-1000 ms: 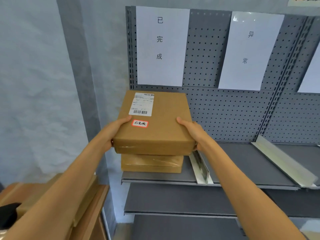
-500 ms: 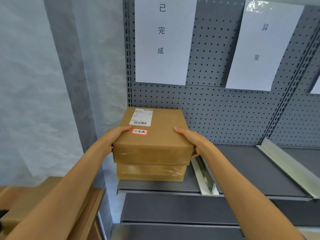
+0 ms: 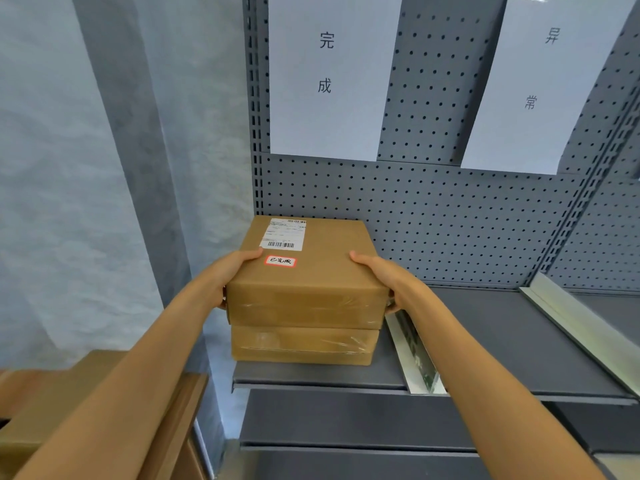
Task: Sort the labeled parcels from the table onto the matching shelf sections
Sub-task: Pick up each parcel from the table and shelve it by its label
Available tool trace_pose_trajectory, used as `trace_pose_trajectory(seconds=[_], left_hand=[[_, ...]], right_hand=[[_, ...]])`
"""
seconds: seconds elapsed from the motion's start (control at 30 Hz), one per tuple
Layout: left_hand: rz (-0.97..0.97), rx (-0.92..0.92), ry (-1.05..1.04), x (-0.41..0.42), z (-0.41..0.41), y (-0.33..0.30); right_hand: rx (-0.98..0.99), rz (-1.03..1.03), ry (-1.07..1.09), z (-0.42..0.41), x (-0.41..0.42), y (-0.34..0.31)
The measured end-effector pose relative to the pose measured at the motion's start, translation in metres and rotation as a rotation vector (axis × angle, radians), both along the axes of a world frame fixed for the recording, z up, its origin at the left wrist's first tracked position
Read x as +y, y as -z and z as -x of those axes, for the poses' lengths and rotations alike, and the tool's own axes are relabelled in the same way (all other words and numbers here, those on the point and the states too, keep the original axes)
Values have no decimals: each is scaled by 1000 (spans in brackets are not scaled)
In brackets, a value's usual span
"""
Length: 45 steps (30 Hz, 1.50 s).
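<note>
A brown cardboard parcel [image 3: 322,271] with a white shipping label and a red-bordered handwritten sticker rests on top of a second brown parcel [image 3: 301,344] in the leftmost section of the grey shelf [image 3: 502,344]. My left hand [image 3: 232,271] grips its left side and my right hand [image 3: 384,275] grips its right side. Above this section a white paper sign [image 3: 329,81] with black characters hangs on the pegboard. A second white sign [image 3: 540,88] marks the section to the right.
A metal divider [image 3: 415,355] stands just right of the stacked parcels, and another divider [image 3: 581,330] lies further right. The wooden table [image 3: 180,424] edge with a brown parcel [image 3: 41,403] on it shows at the lower left. A lower shelf [image 3: 346,420] sits beneath.
Both hands have moved the top parcel forward and down over the lower parcel, which it now sits on. The view has come closer to the shelf.
</note>
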State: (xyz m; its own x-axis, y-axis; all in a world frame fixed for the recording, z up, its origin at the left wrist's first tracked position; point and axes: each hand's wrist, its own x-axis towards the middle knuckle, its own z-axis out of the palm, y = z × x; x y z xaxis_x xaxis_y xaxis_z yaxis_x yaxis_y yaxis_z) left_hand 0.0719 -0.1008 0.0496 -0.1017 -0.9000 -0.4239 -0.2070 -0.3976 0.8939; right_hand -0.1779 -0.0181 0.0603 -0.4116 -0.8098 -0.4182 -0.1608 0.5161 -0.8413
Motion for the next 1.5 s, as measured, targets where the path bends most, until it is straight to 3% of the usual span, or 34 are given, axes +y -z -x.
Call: trace_pose_trajectory(seconds=[0.3, 0.43, 0.53, 0.73, 0.93, 1.07, 1.27, 1.5], left_hand=[[-3, -25, 9, -2, -1, -2], [70, 15, -22, -3, 1, -4], [220, -2, -84, -7, 2, -9], [673, -237, -27, 1, 0, -32], [1097, -598, 90, 34, -12, -51], [1289, -887, 110, 54, -35, -55], [1282, -1115, 84, 101, -77, -52], [1039, -1259, -24, 177, -122, -30]], right_hand=[[-5, 10, 16, 2, -4, 3], [81, 124, 48, 2, -8, -1], [271, 245, 22, -1, -5, -10], [576, 454, -123, -21, 7, -31], [1140, 504, -261, -44, 23, -43], [1384, 553, -305, -57, 30, -48], [1417, 613, -423, -89, 39, -49], [1302, 789, -632, -140, 78, -33]])
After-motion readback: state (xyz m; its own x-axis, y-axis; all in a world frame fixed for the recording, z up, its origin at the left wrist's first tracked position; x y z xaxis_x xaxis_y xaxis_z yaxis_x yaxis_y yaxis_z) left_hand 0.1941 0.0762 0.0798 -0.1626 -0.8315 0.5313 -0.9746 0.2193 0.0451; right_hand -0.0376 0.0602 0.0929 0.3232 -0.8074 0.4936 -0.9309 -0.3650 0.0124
